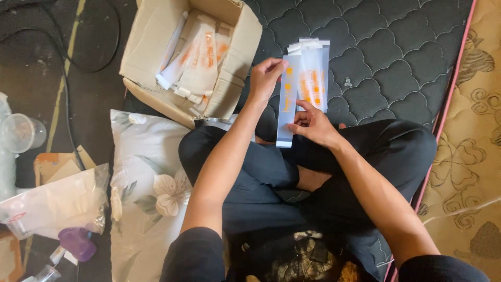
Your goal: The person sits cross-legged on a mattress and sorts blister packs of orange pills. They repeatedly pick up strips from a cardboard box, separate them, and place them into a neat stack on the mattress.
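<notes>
While the left hand (266,75) pinches the top of a flat folded carton (287,104), the right hand (312,125) grips its lower half. Just beside lies a stack of cartons (313,75) on the quilted mattress (386,47), near an open cardboard box (151,57).

floral pillow (151,183), clear plastic cup (21,133), black cable (65,78), possibly purple cap (77,243)

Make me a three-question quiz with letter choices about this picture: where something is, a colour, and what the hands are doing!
1. Where is the cardboard box?
A. on the lap
B. up left of the hands
C. on the flowered pillow

2. What colour marks show on the long packets?
A. orange
B. green
C. purple

3. What does the left hand do?
A. rests flat
B. pinches a packet's top
C. holds a cup

Answers: B, the box sits beyond the left arm; A, orange print shows; B, its fingers grip the strip while the right hand steadies it.
</notes>
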